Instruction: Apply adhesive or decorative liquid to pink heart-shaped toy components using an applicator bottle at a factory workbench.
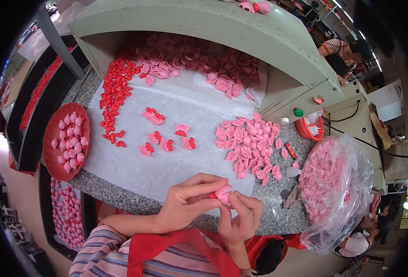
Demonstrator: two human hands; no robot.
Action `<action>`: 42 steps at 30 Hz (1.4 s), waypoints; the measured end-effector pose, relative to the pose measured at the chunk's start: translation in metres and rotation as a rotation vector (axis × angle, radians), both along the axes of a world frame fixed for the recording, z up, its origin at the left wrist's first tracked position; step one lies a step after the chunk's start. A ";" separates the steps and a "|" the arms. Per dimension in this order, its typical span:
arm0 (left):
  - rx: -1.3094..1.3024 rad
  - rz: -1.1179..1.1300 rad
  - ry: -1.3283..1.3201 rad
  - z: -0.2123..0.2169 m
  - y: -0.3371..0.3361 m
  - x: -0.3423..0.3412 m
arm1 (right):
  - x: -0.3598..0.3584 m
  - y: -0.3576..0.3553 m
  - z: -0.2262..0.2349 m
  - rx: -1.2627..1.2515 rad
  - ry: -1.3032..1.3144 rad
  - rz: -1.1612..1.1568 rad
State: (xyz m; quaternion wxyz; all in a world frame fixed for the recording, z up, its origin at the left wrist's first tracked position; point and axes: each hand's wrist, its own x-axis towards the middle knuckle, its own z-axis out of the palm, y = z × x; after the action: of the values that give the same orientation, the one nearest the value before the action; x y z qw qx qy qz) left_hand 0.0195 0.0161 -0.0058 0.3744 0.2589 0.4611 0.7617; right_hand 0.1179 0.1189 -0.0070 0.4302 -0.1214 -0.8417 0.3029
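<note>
Speckled grey granite worktop (pixel 268 198), white paper sheet (pixel 181 168) atop. Item: one rounded pink plastic-looking piece (pixel 224 194), small red part (pixel 212 195) showing, above the sheet's near edge; I see left hand (pixel 182 201) and right hand (pixel 241 217) fingertips pinching it. Step, apparently: joining parts; next calls for even thumb pressure.

Kinda rounded little pink piece (pixel 223 191) held up by the paper's (pixel 125 166) near edge, red bit (pixel 213 195) poking out.
</note>
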 end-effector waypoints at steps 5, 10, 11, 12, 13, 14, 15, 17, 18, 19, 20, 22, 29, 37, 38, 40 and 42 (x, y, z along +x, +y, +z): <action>0.028 0.000 0.031 0.001 0.001 0.000 | 0.001 0.000 0.000 0.028 0.028 -0.010; 0.046 -0.002 0.046 0.001 0.001 0.000 | 0.001 0.001 0.001 0.076 0.038 -0.031; 0.058 0.000 0.046 0.001 0.002 0.000 | 0.002 0.000 0.001 0.077 0.038 -0.032; 0.070 0.003 0.046 0.001 0.002 0.000 | 0.002 0.000 0.000 0.077 0.046 -0.032; 0.070 0.002 0.047 0.000 0.002 0.001 | 0.002 0.000 0.000 0.077 0.054 -0.033; 0.084 0.010 0.072 -0.001 0.002 0.001 | 0.002 -0.001 0.000 0.077 0.055 -0.033; 0.099 0.019 0.097 -0.001 0.002 0.001 | 0.002 -0.001 0.000 0.080 0.061 -0.037; 0.090 0.009 0.107 -0.001 0.002 0.000 | 0.003 -0.001 0.000 0.084 0.068 -0.043; 0.081 0.000 0.116 0.000 0.003 0.000 | 0.003 -0.001 0.000 0.083 0.066 -0.038; 0.081 -0.001 0.117 0.000 0.003 0.000 | 0.004 -0.001 0.001 0.081 0.064 -0.034; 0.094 -0.002 0.107 -0.001 0.003 0.001 | 0.004 -0.001 0.001 0.081 0.065 -0.034; 0.108 -0.004 0.098 -0.001 0.003 0.001 | 0.003 -0.002 0.001 0.074 0.065 -0.030; 0.134 -0.006 0.087 -0.004 0.002 0.001 | 0.003 -0.003 0.001 0.073 0.060 -0.029; 0.143 -0.004 0.077 -0.001 0.000 0.001 | 0.004 -0.003 0.001 0.052 0.057 -0.022; 0.116 -0.008 0.036 0.001 0.000 0.002 | 0.004 -0.003 0.000 0.052 0.056 -0.022; 0.090 -0.012 -0.006 0.003 -0.001 0.003 | 0.004 -0.003 0.000 0.055 0.050 -0.024; 0.072 -0.007 -0.018 0.004 -0.001 0.003 | 0.004 -0.004 0.001 0.051 0.049 -0.026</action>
State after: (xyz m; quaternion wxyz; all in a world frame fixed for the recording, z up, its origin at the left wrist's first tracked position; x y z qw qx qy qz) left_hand 0.0225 0.0153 -0.0020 0.3713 0.2670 0.4293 0.7788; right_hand 0.1220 0.1150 -0.0064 0.4573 -0.1137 -0.8369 0.2784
